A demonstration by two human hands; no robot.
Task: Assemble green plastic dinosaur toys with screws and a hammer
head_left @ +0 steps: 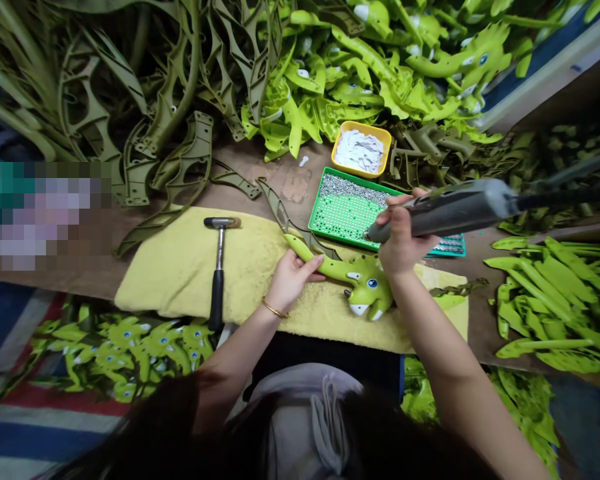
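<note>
**A person holds a green dinosaur piece with left hand and a grey tool with right hand.**

Nearest, dark hair covers the bottom of the view. The left hand point(293, 280), with a gold bracelet point(275, 310), is closed around the long body of the green plastic dinosaur piece point(365, 287), which lies on a yellow towel point(180, 267) beside a hammer point(219, 267). The right hand point(403, 240) grips the grey tool point(440, 213), and its cable goes out of the view. Behind are a green tray point(345, 213) with small metal studs and a yellow box point(360, 148) with white pieces. Farther are piles of green pieces point(320, 87) and olive pieces point(130, 120). A blurred patch point(40, 213) hides the left side.
</note>
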